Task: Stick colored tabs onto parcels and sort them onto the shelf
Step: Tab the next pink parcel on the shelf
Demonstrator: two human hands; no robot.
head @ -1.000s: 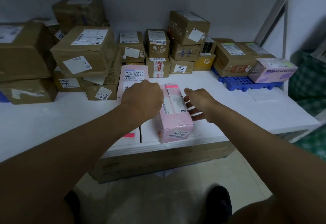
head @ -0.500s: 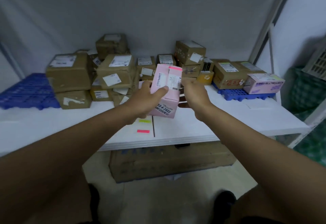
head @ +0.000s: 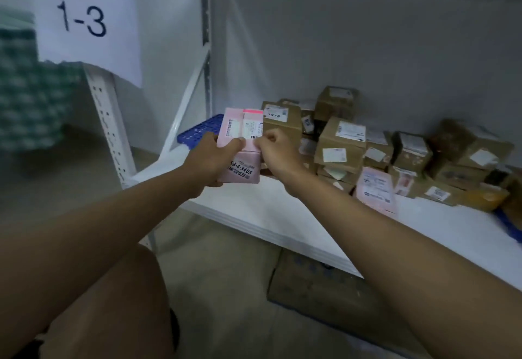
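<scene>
Both my hands hold a pink parcel (head: 238,129) up in front of me, above the left end of the white shelf board (head: 254,214). A pink tab (head: 253,111) sticks on its top edge, and a label on its front reads 58-4-3405. My left hand (head: 210,158) grips the parcel's left side with the thumb on top. My right hand (head: 278,151) grips its right side with curled fingers. Brown parcels (head: 340,144) are piled at the back of the shelf, to the right.
A paper sign reading 1-3 (head: 84,19) hangs on the white upright (head: 108,121) at the left. A blue pallet (head: 199,131) lies behind the parcel. A pink flat parcel (head: 374,189) leans on the pile. A cardboard box (head: 324,288) sits under the shelf.
Both hands lifted the pink parcel off the shelf board. My view has swung to the left, so the pile now lies at the right and the 1-3 sign has come into sight.
</scene>
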